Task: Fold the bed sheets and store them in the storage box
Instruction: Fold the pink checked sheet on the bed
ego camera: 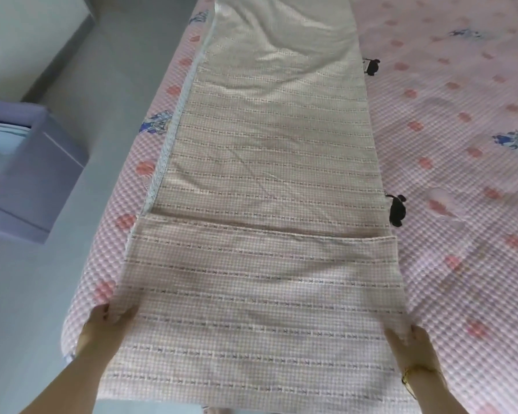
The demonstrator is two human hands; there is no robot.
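Note:
A long checked pink-beige bed sheet (pixel 269 162), folded into a narrow strip, lies lengthwise on the bed. Its near end is turned over onto the strip, and the flap's edge (pixel 266 231) runs across it. My left hand (pixel 102 324) grips the left side of the flap, fingers tucked under the cloth. On the opposite side my right hand (pixel 413 342), with a gold bracelet on its wrist, holds the flap's right edge. A purple storage box (pixel 39 180) stands on the floor at the left, with light folded cloth inside.
The bed is covered by a pink quilted spread (pixel 449 150) with red dots and blue figures. Two black clips (pixel 397 211) lie on it by the sheet's right edge. Grey floor (pixel 27 294) runs along the bed's left side.

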